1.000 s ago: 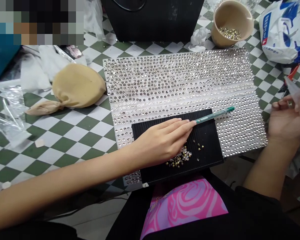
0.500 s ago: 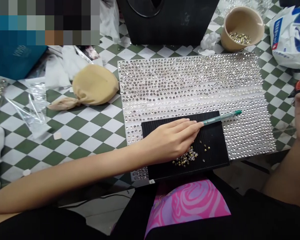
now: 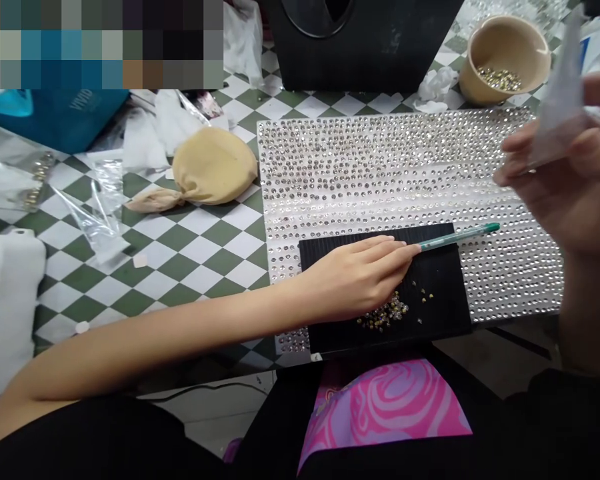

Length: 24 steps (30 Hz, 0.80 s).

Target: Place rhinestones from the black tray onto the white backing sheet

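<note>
My left hand [image 3: 363, 277] rests over a black ribbed tray [image 3: 445, 287], its fingers closed on a green pen [image 3: 457, 237] that points right across the tray's back edge. Small gold and clear stones [image 3: 385, 313] lie in a pile beside and below this hand. At the right, my right hand [image 3: 570, 173] is raised, its fingers closed around a translucent white piece [image 3: 560, 100], slightly blurred. Under the tray lies a white sheet [image 3: 380, 160] covered with rows of shiny stones.
A beige cup [image 3: 540, 60] with stones stands at the back right. Behind the sheet is a black container [image 3: 360, 60]. A tan tied pouch [image 3: 215, 167], clear plastic bags [image 3: 100, 220] and a blue bag [image 3: 65, 120] lie left on the checked cloth.
My right hand has come in from the right edge and up, now holding the translucent white piece. The view has shifted, so the scene sits further right. My left hand stays on the tray.
</note>
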Each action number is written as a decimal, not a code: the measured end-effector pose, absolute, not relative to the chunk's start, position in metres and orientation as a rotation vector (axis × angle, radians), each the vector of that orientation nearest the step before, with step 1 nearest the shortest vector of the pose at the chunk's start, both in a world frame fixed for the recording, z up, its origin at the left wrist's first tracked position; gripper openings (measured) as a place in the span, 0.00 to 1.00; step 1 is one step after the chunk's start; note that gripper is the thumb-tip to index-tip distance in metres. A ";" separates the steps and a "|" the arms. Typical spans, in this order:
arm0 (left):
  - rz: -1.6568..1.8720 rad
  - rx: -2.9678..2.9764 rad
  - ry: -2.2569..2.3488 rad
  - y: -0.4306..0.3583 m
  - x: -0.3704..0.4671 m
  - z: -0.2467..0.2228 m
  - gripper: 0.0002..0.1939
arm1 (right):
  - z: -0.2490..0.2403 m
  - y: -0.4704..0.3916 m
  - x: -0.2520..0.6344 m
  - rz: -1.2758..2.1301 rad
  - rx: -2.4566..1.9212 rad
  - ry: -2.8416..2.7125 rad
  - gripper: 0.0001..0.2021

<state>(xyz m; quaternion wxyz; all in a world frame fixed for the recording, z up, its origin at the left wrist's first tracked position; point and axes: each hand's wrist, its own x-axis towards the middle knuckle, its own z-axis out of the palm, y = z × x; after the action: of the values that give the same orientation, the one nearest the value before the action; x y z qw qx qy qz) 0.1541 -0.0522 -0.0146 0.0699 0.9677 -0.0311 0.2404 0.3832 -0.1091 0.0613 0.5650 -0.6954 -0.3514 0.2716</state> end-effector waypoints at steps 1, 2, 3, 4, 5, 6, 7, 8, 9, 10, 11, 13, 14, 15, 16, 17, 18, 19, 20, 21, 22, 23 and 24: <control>0.724 2.912 -0.101 -0.052 0.154 -0.015 0.15 | 0.062 -0.105 0.376 0.799 -1.538 -1.045 0.15; 0.722 2.915 -0.108 -0.052 0.154 -0.015 0.15 | 0.062 -0.100 0.370 0.880 -1.464 -1.169 0.14; 0.722 2.917 -0.111 -0.052 0.154 -0.014 0.15 | 0.061 -0.096 0.365 0.947 -1.399 -1.260 0.12; 0.721 2.922 -0.114 -0.052 0.154 -0.014 0.16 | 0.059 -0.091 0.362 0.982 -1.363 -1.291 0.11; 0.724 2.926 -0.114 -0.052 0.155 -0.014 0.16 | 0.056 -0.085 0.359 1.010 -1.343 -1.304 0.10; 0.726 2.929 -0.112 -0.052 0.155 -0.014 0.16 | 0.053 -0.080 0.357 1.042 -1.321 -1.317 0.10; 0.727 2.931 -0.109 -0.052 0.155 -0.014 0.16 | 0.050 -0.075 0.356 1.064 -1.297 -1.331 0.09; 0.726 2.932 -0.106 -0.052 0.155 -0.014 0.15 | 0.048 -0.070 0.355 1.074 -1.274 -1.348 0.10; 0.728 2.931 -0.105 -0.052 0.155 -0.015 0.15 | 0.046 -0.065 0.356 1.071 -1.253 -1.361 0.10; 0.732 2.928 -0.106 -0.052 0.155 -0.015 0.15 | 0.045 -0.060 0.357 1.060 -1.236 -1.369 0.10; 0.739 2.923 -0.103 -0.052 0.155 -0.016 0.15 | 0.044 -0.055 0.359 1.046 -1.228 -1.367 0.11; 0.754 2.915 -0.102 -0.053 0.155 -0.017 0.16 | 0.043 -0.044 0.365 1.029 -1.239 -1.335 0.11; 0.760 2.913 -0.101 -0.053 0.155 -0.018 0.16 | 0.041 -0.037 0.369 1.026 -1.253 -1.314 0.12; 0.765 2.913 -0.099 -0.053 0.155 -0.018 0.16 | 0.039 -0.030 0.373 1.016 -1.273 -1.303 0.11; 0.768 2.914 -0.097 -0.053 0.155 -0.018 0.16 | 0.036 -0.023 0.377 0.999 -1.295 -1.296 0.11; 0.771 2.916 -0.097 -0.053 0.155 -0.019 0.16 | 0.033 -0.016 0.381 0.978 -1.290 -1.308 0.11; 0.775 2.919 -0.096 -0.053 0.155 -0.019 0.16 | 0.029 -0.008 0.384 0.962 -1.271 -1.326 0.10; 0.778 2.922 -0.094 -0.053 0.155 -0.019 0.16 | 0.024 0.000 0.388 0.957 -1.245 -1.312 0.10; 0.777 2.926 -0.093 -0.054 0.155 -0.019 0.16 | 0.019 0.007 0.391 0.962 -1.248 -1.290 0.10; 0.776 2.929 -0.093 -0.054 0.156 -0.018 0.16 | 0.014 0.014 0.393 0.954 -1.252 -1.278 0.10; 0.775 2.930 -0.091 -0.054 0.155 -0.018 0.16 | 0.009 0.021 0.394 0.919 -1.261 -1.278 0.10; 0.773 2.932 -0.088 -0.054 0.155 -0.018 0.16 | 0.004 0.027 0.395 0.845 -1.296 -1.310 0.11; 0.770 2.933 -0.087 -0.054 0.155 -0.018 0.16 | -0.001 0.032 0.395 0.773 -1.312 -1.325 0.10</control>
<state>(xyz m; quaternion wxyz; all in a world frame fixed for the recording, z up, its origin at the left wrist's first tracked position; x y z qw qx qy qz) 0.1552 -0.0537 -0.0182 0.0541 0.9654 -0.0287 0.2535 0.3948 0.0319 -0.0012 0.5324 -0.5501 -0.5557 0.3242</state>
